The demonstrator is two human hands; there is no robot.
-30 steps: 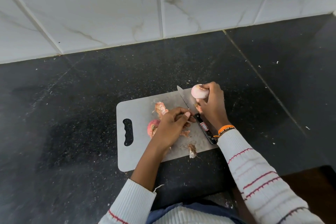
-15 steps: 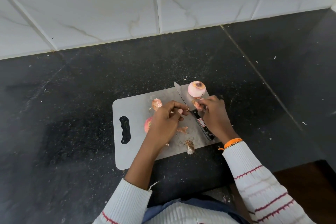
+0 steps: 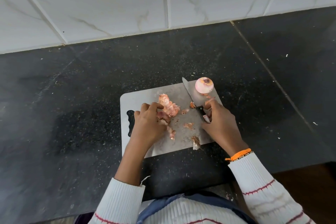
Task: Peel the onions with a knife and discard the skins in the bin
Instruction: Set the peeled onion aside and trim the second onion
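Near the board's left edge, beside the handle slot of the cutting board (image 3: 127,102): left hand (image 3: 148,123), fingers curled over a heap of pink onion skins (image 3: 168,107), gathering them; whether another onion sits beneath the palm cannot be told. Toward the board's middle: loose scraps of skin (image 3: 188,125). At the near edge: a cut root end (image 3: 196,142), half overhanging onto the dark counter (image 3: 72,96). Slanting toward the far edge: the knife (image 3: 189,92), blade flat on the board, black handle under the right hand (image 3: 220,123); fingers bent over that handle, a shred of skin apparently pinched at the tips, though a firm grip cannot be confirmed. At the far right corner: the peeled onion (image 3: 204,85), standing free, cut end up, touched by neither hand. No bin in sight.

Probably the clearing-up step. Best done by sweeping everything into one pile, cupping it from both sides, keeping the blade flat and away from fingers, and lifting low so light flakes don't scatter onto the counter.
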